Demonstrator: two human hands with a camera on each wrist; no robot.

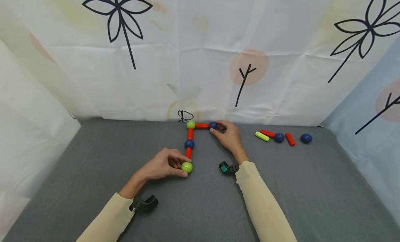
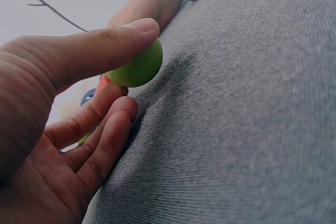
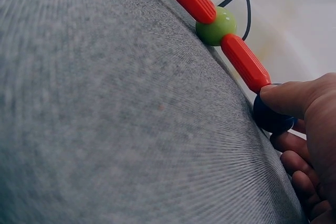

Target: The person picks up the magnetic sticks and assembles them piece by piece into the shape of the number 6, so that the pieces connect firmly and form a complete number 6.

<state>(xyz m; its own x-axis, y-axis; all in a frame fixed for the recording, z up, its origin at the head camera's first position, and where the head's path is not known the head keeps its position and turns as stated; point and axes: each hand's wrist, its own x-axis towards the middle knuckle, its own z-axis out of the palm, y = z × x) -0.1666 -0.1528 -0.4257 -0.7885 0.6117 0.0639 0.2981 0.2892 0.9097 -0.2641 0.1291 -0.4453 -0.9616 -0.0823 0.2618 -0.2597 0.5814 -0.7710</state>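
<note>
A chain of balls and red rods lies on the grey cloth in an upside-down L. My left hand (image 1: 165, 163) pinches the green ball (image 1: 186, 167) at its near end between thumb and finger. From there a red rod (image 1: 188, 153), a blue ball (image 1: 189, 144) and another red rod (image 1: 190, 133) lead up to a green corner ball (image 1: 191, 124). A red rod (image 1: 201, 125) runs right from that corner to a blue ball (image 1: 213, 125). My right hand (image 1: 230, 136) pinches this ball; the right wrist view shows the thumb on the blue ball (image 3: 273, 115) beside the rod's end.
To the right lie a yellow-green rod (image 1: 262, 136), a red rod (image 1: 267, 133) touching a blue ball (image 1: 279, 137), a separate red rod (image 1: 290, 139) and a lone blue ball (image 1: 306, 138). A patterned white curtain (image 1: 206, 78) rises behind the grey table (image 1: 93, 158).
</note>
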